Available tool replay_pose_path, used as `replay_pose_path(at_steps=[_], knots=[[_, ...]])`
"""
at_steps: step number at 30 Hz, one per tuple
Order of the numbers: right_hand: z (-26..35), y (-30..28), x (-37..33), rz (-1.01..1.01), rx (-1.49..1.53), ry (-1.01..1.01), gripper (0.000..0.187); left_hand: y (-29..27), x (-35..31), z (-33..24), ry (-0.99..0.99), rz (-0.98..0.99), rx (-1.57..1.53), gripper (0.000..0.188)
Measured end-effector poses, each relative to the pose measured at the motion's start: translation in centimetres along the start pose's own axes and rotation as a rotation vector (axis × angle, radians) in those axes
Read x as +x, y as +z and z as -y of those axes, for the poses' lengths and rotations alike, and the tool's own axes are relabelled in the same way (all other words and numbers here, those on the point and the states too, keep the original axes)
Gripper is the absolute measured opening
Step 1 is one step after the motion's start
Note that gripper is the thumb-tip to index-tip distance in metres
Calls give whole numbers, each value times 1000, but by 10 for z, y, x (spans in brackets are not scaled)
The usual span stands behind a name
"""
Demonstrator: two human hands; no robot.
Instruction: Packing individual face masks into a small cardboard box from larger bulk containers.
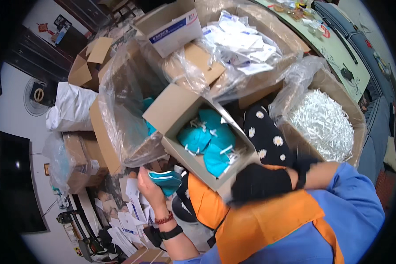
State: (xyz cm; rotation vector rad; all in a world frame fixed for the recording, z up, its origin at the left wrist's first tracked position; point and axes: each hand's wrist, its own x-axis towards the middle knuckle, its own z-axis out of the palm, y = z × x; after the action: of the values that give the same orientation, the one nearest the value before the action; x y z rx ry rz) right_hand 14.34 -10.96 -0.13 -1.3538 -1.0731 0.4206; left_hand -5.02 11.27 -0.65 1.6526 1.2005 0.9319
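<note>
My left hand point(150, 188), bare, with a beaded bracelet and a dark wristband behind it, is closed on a teal face mask point(166, 181) with white edges. It is beside the near left side of an open cardboard box point(165, 119). Inside that box lie several teal masks point(216, 136) with white straps. My right hand point(260, 182), seemingly in a black glove, is by the box's near right corner. Motion smears it, and its fingers cannot be made out.
A plastic-lined carton point(134, 105) with teal pieces stands left of the box. Beyond it, another holds white packets point(246, 42) beside a small white-and-blue box point(174, 33). At right, a carton contains white strips point(323, 125). Flat white cartons point(134, 202) lie lower left.
</note>
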Motion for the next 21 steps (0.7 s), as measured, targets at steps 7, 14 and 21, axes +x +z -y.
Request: replay_pose_path(at_steps=[7,14,21], knots=[[-43,8,73,284,214,391,19,59,-47,-52,123,558,-457,52],[-15,30,49,518,402,424,44,96,-63,-58,151,446,-805,61],[-19,3,42,510,237,450,37,92,-51,-63,480,235,-96,44]])
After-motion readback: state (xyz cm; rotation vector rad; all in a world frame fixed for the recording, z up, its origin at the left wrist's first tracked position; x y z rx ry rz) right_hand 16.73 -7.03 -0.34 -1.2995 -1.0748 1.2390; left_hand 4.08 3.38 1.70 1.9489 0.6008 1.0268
